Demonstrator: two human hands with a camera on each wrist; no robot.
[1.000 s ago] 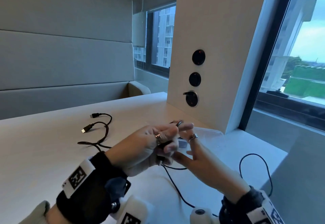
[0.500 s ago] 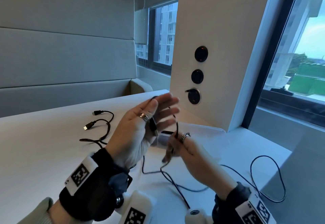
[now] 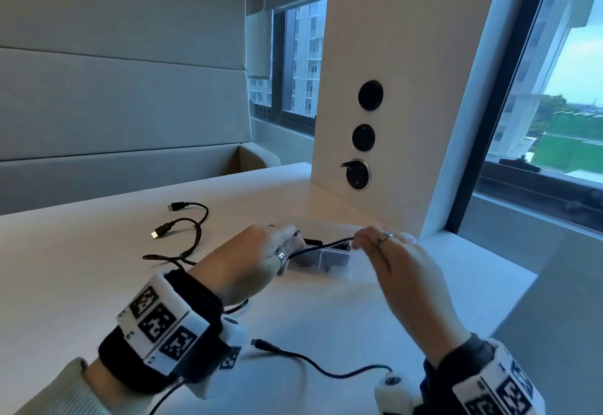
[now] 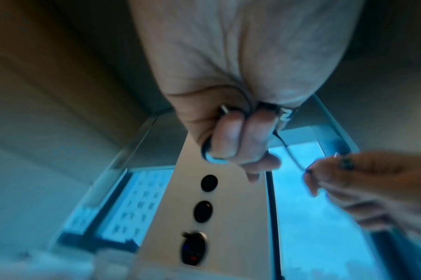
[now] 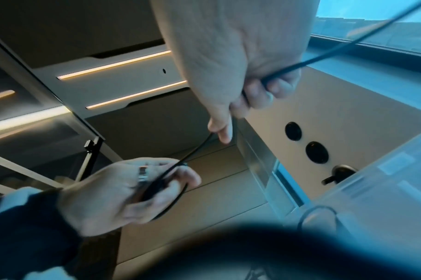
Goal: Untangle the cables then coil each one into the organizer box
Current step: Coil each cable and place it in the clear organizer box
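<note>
The step in hand looked like the coiling of one cable, with the untangling of it seemingly done: over the wide white tabletop (image 3: 81, 277), just in front of the clear plastic organizer box (image 3: 329, 259), the left hand (image 3: 248, 261) had its fingers curled round small loops of a thin black cable (image 3: 321, 245), the plug end tucked against the palm in the left wrist view, while the right hand (image 3: 401, 268) pinched the same cable just to the right of that box, so that a short taut span ran between the two hands above the box's near edge. The rest of this cable trailed nearer the person than the box, its small plug (image 3: 261, 345) lying loose on the table. The next move, as I judged it, called for the right hand to feed the slack round the left fingers until the tail was taken up, then for the bundle to be lowered into a free compartment; which compartment was free I could not tell, though something dark already lay in the box. A second black cable with two plugs (image 3: 192, 232) waited well left of the box, looped over itself. The white pillar with three round black sockets (image 3: 365, 135) rose right behind the box and could crowd the hands; the trailing tail might snag on the wrist straps.
</note>
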